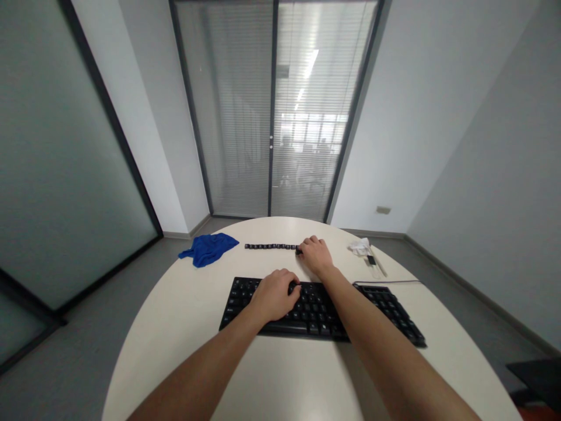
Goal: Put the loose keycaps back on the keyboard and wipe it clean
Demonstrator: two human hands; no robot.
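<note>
two hands, one keyboard (313, 309), one row of small black keys (269, 246) — roughly eleven, too tiny to count surely. the left hand (276, 294) rests over the keyboard, fingers bent, thumb and forefinger slightly parted; whether it grips anything i cannot tell. the right hand (316, 255) reaches past the keyboard to the row's right end, fingers curled down at a dark key; whether they pinch it or only touch it i cannot tell.

one blue cloth (209, 249) lies at the table's far left edge; one white wad (360, 247), one pale stick (377, 261) and one small black piece (371, 259) sit close together near the far right edge. a strip of table (175, 333) separates row from keyboard, with wider room left of the keyboard and before it.

hands and right forearm cover part of the keyboard; one cable (390, 282) runs right behind it. the table's near side is cut off — key legends are blurred.
</note>
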